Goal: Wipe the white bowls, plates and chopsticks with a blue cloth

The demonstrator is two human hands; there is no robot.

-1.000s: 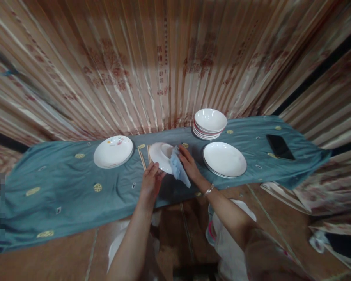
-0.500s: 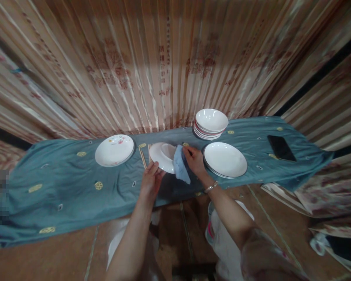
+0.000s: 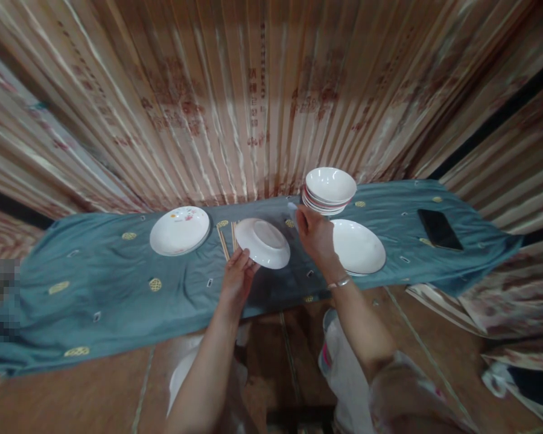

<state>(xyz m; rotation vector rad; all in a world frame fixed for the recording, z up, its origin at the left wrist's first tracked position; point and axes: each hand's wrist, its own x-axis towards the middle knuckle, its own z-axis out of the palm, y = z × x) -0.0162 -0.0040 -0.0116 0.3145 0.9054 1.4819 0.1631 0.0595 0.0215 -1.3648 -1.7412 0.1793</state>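
Tilted above the table, a white plate shows me its underside and foot ring. My left hand is closed on its near left edge. Off to the plate's right, apart from it, my right hand is closed on a light blue cloth; only a small bit of the cloth shows past the fingers. That hand covers the left side of a stack of white plates. Wooden chopsticks lie behind and left of the held plate, partly hidden by it.
White plates with a floral print are stacked on the left. Several white bowls stand stacked at the back edge. A black phone or tablet lies on the right. A blue-green cloth covers the narrow table, with a pleated curtain behind.
My right hand has moved right and slightly up with the blue cloth, away from the plate. The plate's underside is now uncovered; my left hand still holds it in nearly the same place.
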